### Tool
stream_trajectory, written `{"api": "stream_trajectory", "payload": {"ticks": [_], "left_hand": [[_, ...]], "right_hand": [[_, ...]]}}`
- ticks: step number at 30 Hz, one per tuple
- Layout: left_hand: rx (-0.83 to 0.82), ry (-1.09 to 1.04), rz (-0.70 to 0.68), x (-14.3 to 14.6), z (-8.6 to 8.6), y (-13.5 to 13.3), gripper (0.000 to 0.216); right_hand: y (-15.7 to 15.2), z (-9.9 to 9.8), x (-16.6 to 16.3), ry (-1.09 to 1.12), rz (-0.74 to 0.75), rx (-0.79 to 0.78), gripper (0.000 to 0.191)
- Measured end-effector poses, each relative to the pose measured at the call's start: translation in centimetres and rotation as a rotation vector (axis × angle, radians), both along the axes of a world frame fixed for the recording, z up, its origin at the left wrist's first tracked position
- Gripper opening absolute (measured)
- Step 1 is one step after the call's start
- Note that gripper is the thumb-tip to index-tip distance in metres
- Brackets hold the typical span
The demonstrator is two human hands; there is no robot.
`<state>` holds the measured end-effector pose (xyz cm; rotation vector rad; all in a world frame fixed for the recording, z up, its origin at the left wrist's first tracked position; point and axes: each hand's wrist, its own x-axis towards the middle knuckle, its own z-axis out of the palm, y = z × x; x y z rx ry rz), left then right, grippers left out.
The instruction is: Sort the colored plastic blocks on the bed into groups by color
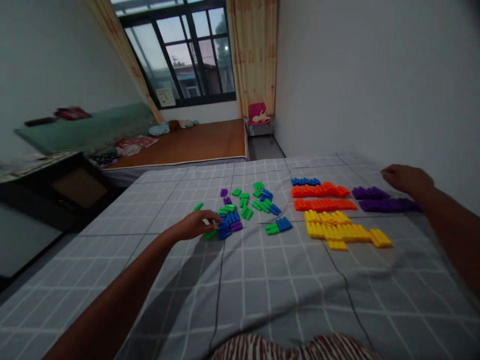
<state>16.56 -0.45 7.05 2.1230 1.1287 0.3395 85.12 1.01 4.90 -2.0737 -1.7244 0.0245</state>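
Note:
My left hand (197, 225) reaches down at a mixed pile, its thumb and fingers closed in a pinch at a small blue plastic piece (224, 231). Beside it in the pile lie a purple piece (236, 227) and a green piece (210, 234), partly under the hand. The pieces look like short ridged blocks; their exact kind is too small to tell. My right hand (407, 179), fingers curled in, hovers or rests just past the far end of the purple row (390, 205). Whatever it holds, if anything, is hidden.
Yellow pieces (337, 232), orange rows (324, 205) and a blue row (305, 181) lie grouped on the right. Loose green pieces (246, 213) are scattered mid-surface on the grey checked cloth (180, 290). A wall (367, 75) borders the right; a brown bed (202, 142) stands beyond.

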Motion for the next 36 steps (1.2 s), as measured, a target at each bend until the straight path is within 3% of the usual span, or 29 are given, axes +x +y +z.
{"api": "stream_trajectory", "payload": {"ticks": [2, 3, 8, 11, 15, 19, 24, 28, 31, 36], "left_hand": [[0.040, 0.075, -0.135, 0.1, -0.8, -0.4, 0.040], [0.083, 0.099, -0.176, 0.3, -1.3, -0.5, 0.044], [0.305, 0.203, -0.150, 1.8, -3.2, 1.1, 0.046], [0.392, 0.275, -0.061, 2.1, -3.6, 2.7, 0.045], [0.378, 0.234, -0.038, 1.9, -3.5, 4.1, 0.033], [0.300, 0.133, -0.012, 2.0, -3.6, 4.4, 0.028], [0.321, 0.124, -0.010, 2.9, -3.8, 4.3, 0.026], [0.341, 0.129, -0.014, 3.0, -4.4, 4.9, 0.031], [0.363, 0.112, -0.015, 2.7, -5.1, 5.3, 0.035], [0.386, 0.097, 0.028, 2.4, -6.0, 5.4, 0.037]], "right_hand": [[1.5, 0.4, -3.6, -0.079, -0.033, 0.025, 0.041], [2.0, 0.7, -6.5, -0.107, 0.027, 0.010, 0.037], [1.1, 1.7, -26.2, -0.005, 0.696, -0.068, 0.021], [-0.1, 0.8, -35.7, -0.023, 0.969, -0.137, 0.019], [-0.3, -1.5, -42.6, -0.128, 0.952, -0.145, 0.019], [-0.6, -2.7, -45.1, -0.252, 0.833, -0.141, 0.023], [-2.5, -1.1, -43.9, -0.210, 0.903, -0.088, 0.022], [-4.3, 1.4, -38.3, -0.069, 0.844, -0.029, 0.024], [-4.9, 3.0, -29.6, 0.060, 0.698, 0.013, 0.029], [-4.1, 3.9, -10.1, -0.013, 0.071, -0.029, 0.029]]}}
